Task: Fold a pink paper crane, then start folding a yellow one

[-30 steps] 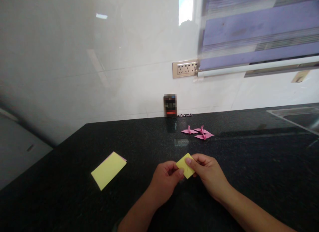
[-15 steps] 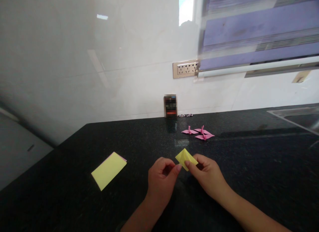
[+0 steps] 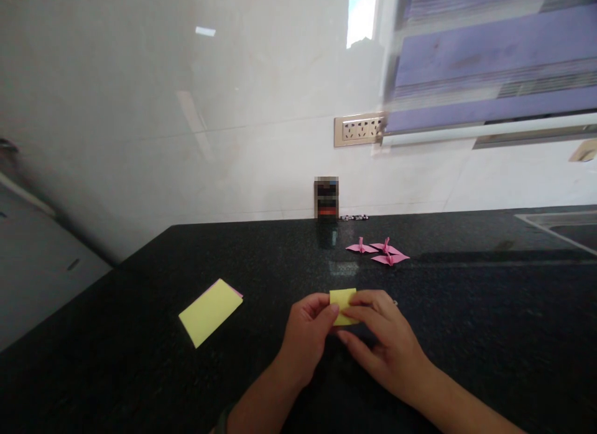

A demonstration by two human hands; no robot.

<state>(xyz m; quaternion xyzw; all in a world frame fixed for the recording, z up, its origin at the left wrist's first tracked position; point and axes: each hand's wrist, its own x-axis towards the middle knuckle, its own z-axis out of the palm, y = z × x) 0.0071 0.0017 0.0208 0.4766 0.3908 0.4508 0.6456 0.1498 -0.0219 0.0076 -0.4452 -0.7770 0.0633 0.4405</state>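
Note:
A small yellow folded paper (image 3: 343, 296), now squarish in outline, is held up over the dark counter. My left hand (image 3: 308, 334) pinches its left edge, thumb in front and fingers behind. The fingers of my right hand (image 3: 389, 334) press on the right part of its face, while the right thumb sits lower, below the paper's bottom edge. What lies behind the paper is hidden. Farther back stand three pink paper cranes (image 3: 382, 252), close together. To the left lies a stack of yellow paper sheets (image 3: 212, 313), with a pink edge showing beneath.
Against the wall stands a small dark pixelated box (image 3: 326, 199), with a beaded strand (image 3: 354, 217) beside it. A metal-rimmed sink (image 3: 555, 226) is set into the dark counter (image 3: 140, 359) at right. Above are a wall socket (image 3: 361, 130) and a purple blind (image 3: 489, 67).
The yellow paper has turned from a diamond to a square position. My left hand has taken its left edge, and my right fingers have shifted onto its face. The view has swung slightly left.

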